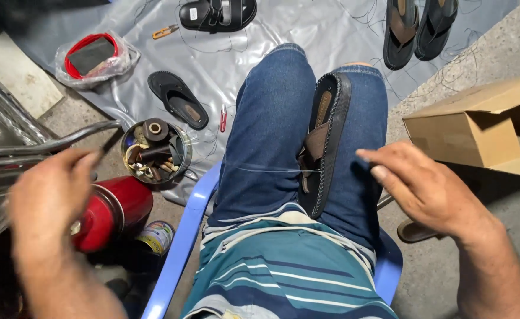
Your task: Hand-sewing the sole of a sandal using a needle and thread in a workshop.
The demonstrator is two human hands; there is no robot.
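A black sandal point(326, 142) with a brown strap stands on edge between my knees, its sole rim lined with stitches. A thin thread point(272, 170) runs out of it to the left. My left hand point(50, 195) is raised at the left, blurred, fingers closed on a dark thin tool point(107, 145) and apparently the thread's end. My right hand point(416, 186) hovers just right of the sandal over my right thigh, fingers pinched together, seemingly on a thread. I sit on a blue plastic chair point(183, 236).
A round tin point(155, 150) of thread spools and tools, a red flask point(111, 210), a small can point(155, 235), a lone black sandal point(177, 98), more sandals point(419, 26) on a grey sheet point(307, 29), red snips point(223, 118), and an open cardboard box point(478, 127) at the right.
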